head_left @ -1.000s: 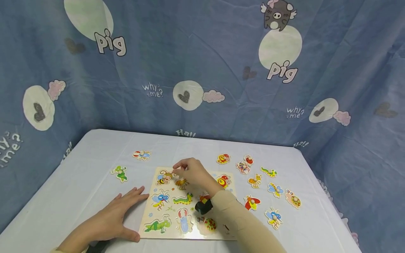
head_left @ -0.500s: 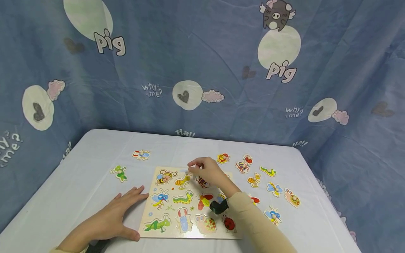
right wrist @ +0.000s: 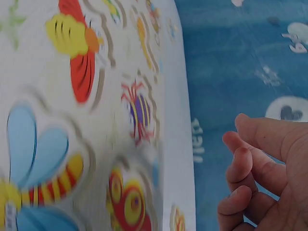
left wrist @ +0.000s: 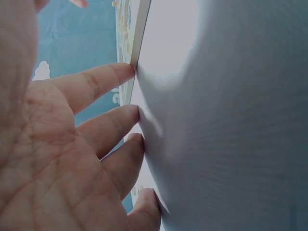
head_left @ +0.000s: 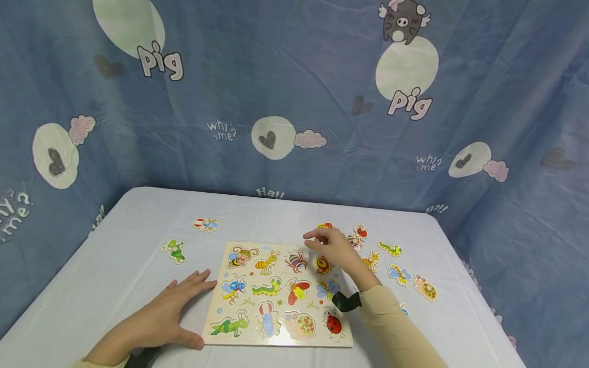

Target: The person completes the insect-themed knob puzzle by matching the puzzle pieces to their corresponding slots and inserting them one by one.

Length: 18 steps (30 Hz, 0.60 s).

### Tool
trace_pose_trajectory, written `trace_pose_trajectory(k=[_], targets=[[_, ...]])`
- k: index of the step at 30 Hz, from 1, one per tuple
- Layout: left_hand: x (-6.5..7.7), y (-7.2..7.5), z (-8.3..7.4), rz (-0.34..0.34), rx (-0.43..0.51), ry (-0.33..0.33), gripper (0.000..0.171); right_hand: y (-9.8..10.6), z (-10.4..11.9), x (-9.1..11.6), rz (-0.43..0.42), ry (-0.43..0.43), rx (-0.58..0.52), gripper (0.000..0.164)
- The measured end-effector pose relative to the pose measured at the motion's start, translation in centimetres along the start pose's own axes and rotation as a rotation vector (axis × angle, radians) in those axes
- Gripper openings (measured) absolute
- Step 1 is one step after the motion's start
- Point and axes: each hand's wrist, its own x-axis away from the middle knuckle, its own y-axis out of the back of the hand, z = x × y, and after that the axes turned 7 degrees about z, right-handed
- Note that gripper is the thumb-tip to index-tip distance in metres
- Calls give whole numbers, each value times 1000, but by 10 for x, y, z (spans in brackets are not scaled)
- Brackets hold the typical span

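Note:
A pale wooden puzzle board (head_left: 252, 340) with printed insect recesses lies on the white table. In its far left recess sits a bee piece (head_left: 239, 257) with a knob. My left hand (head_left: 158, 318) lies spread at the board's left side; in the left wrist view the index fingertip (left wrist: 126, 71) touches the board's edge. Above the far right corner of the board hovers my right hand (head_left: 338, 251), fingers loosely bent. The right wrist view shows nothing between its fingers, with the printed spider recess (right wrist: 139, 111) and snail-like red and yellow recess (right wrist: 130, 199) nearby.
Right of the board lie several loose knobbed pieces, among them a caterpillar (head_left: 390, 249), a dragonfly (head_left: 400, 275) and a spotted snail (head_left: 425, 288). A grasshopper piece (head_left: 175, 251) and a beetle piece (head_left: 206, 224) lie at the left. A blue curtain (head_left: 294, 92) hangs behind.
My right hand has moved away from the bee piece, rightward across the board's far edge toward the loose pieces. My left hand has stayed in place.

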Motion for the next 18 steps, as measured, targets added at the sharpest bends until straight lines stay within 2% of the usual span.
trace_pose_trajectory(k=[10,18], targets=[[-1,1,-1,4,-6,7,123,28,-24,16,-90,-86,5,28],[1,0,-1,5,11,3,122,48,-41,32,-114,-150,-23,33]])
